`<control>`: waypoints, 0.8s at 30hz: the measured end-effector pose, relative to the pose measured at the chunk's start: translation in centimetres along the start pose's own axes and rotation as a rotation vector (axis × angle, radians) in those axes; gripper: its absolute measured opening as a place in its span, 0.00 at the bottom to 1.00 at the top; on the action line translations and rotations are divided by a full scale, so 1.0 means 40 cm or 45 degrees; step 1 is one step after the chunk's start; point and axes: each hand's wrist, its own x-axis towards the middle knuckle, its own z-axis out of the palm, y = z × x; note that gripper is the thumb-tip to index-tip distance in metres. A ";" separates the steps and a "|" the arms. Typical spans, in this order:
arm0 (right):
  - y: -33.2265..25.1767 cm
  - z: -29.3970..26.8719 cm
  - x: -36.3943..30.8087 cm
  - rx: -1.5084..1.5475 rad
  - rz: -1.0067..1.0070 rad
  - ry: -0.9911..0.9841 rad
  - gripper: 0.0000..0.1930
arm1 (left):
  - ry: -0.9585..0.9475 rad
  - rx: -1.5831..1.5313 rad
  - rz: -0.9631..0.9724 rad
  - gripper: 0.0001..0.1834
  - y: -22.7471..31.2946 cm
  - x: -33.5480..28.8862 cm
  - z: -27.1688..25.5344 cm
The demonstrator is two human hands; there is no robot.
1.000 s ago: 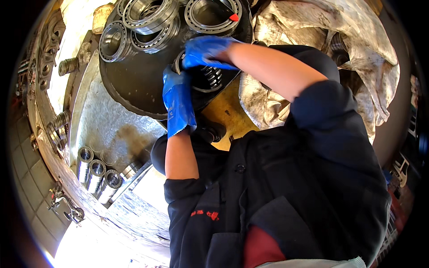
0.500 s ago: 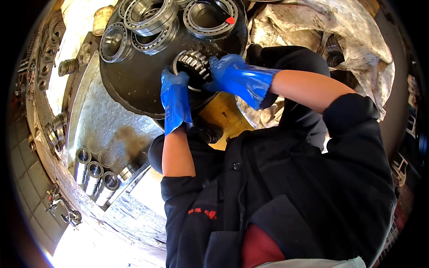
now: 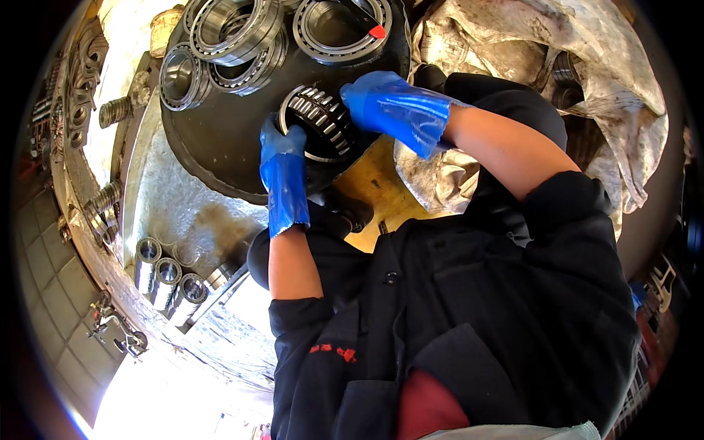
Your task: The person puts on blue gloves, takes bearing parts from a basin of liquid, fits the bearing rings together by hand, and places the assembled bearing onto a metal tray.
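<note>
A tapered roller bearing, with shiny rollers round a dark cage, is tilted over the near part of a round dark pan. My left hand, in a blue rubber glove, grips its left side, thumb at the rim. At the bearing's right edge is my right hand, in a matching glove. Its fingers are mostly hidden behind the back of the hand, and contact with the bearing is unclear. Farther off in the pan, large bearing rings lie stacked on the left. Another ring lies at the back right.
A red-tipped dark tool lies across the back right ring. Stained cloth covers the area to the right. Columns of smaller bearings stand on the metal surface at left. Metal rings line the far-left edge.
My right hand has risen slightly along the bearing's right side, and its lower fingers no longer show wrapped there. More of the rollers is visible. My left hand keeps its grip.
</note>
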 end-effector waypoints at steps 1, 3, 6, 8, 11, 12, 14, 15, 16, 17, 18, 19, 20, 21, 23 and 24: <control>0.003 -0.005 0.007 -0.050 -0.045 -0.114 0.07 | -0.006 0.003 -0.002 0.36 0.013 -0.006 0.002; 0.004 -0.014 0.017 -0.127 -0.109 -0.286 0.06 | 0.065 0.060 -0.039 0.36 0.039 -0.020 0.004; 0.044 0.006 0.038 0.013 -0.226 -0.407 0.06 | 0.083 0.201 0.071 0.36 0.092 -0.025 -0.015; 0.066 0.020 0.040 -0.135 -0.279 -0.342 0.06 | 0.048 0.143 0.021 0.36 0.081 -0.007 -0.016; 0.089 0.042 0.071 -0.228 -0.553 -0.333 0.05 | -0.165 -0.531 -0.251 0.34 0.033 0.014 -0.032; 0.094 0.050 0.090 -0.250 -0.612 -0.321 0.06 | -0.361 -1.157 -0.457 0.33 0.011 0.022 -0.035; 0.104 0.078 0.123 -1.033 -0.664 -0.494 0.06 | -0.456 -0.747 0.362 0.28 -0.014 0.020 0.000; 0.119 0.068 0.111 -1.041 -0.649 -0.490 0.06 | -0.395 -0.820 0.319 0.27 -0.003 0.007 0.040; 0.117 0.064 0.102 -0.781 -0.639 -0.425 0.07 | -0.337 -0.699 0.322 0.28 -0.009 0.015 0.033; 0.104 0.064 0.087 -0.516 -0.637 -0.366 0.07 | -0.269 -0.573 0.315 0.29 -0.021 0.019 0.018; 0.091 0.064 0.070 -0.252 -0.630 -0.310 0.08 | -0.207 -0.445 0.305 0.30 -0.033 0.025 0.003; 0.097 0.055 0.044 0.004 -0.596 -0.257 0.09 | -0.223 -0.920 -0.106 0.30 0.018 0.011 0.007; 0.090 0.047 0.032 0.129 -0.573 -0.224 0.10 | -0.236 -1.376 -0.530 0.31 0.055 0.003 0.013; 0.084 0.040 0.021 0.252 -0.558 -0.196 0.10 | -0.238 -1.383 -0.526 0.31 0.069 -0.006 0.023; 0.060 0.025 0.005 0.305 -0.450 -0.233 0.15 | -0.200 -1.534 -0.373 0.33 0.088 -0.025 0.033; 0.047 0.019 -0.002 0.331 -0.395 -0.252 0.18 | -0.202 -1.540 -0.370 0.33 0.081 -0.017 0.042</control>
